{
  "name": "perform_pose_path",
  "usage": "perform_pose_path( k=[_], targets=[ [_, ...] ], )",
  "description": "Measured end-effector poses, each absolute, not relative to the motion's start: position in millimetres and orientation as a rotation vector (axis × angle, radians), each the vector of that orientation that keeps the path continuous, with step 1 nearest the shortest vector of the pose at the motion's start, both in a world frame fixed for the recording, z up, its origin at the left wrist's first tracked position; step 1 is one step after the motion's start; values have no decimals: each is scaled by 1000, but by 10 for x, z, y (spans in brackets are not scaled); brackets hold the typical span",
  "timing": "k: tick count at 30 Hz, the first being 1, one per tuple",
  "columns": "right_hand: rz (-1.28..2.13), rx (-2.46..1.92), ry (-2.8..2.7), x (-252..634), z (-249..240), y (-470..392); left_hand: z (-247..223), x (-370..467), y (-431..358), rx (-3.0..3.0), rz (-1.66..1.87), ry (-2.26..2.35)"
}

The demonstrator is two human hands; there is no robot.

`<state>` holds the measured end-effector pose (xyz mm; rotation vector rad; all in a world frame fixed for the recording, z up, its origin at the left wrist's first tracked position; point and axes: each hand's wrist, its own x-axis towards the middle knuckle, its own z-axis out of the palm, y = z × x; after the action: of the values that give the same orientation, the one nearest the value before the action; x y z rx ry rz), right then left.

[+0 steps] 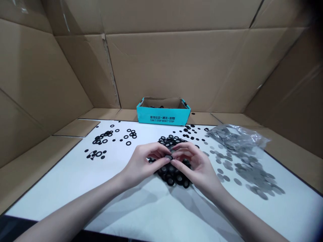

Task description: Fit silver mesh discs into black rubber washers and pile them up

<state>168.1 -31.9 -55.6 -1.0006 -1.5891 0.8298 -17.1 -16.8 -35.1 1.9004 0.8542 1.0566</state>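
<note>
My left hand (148,158) and my right hand (190,159) meet over the middle of the white table. Between their fingertips they pinch one small black ring with a grey disc in its centre (169,157). Directly beneath lies a pile of similar black rings with grey centres (174,176), partly hidden by my hands. To the right, loose grey discs (254,176) lie scattered and overlapping. Some black open rings (103,136) are spread on the left side, with small black discs (97,154) among them.
A turquoise box (164,115) with black pieces inside stands at the back centre. Near it lie more small black pieces (189,131). A clear plastic bag (237,136) of grey discs rests at the back right. Tall cardboard walls (174,67) enclose the table (121,201).
</note>
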Motion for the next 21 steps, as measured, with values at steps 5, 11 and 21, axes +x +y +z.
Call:
perform_pose_path(
  k=[5, 11, 21],
  targets=[
    [765, -1026, -1600, 1671, -524, -362, -355, -161, -166, 1860, 1046, 848],
    [720, -1061, -1629, 1681, -505, -384, -330, -163, -174, 1945, 1019, 820],
    [581, -1078, -1627, 1670, -537, -381, -316, -165, -184, 2116, 1131, 837]
  ],
)
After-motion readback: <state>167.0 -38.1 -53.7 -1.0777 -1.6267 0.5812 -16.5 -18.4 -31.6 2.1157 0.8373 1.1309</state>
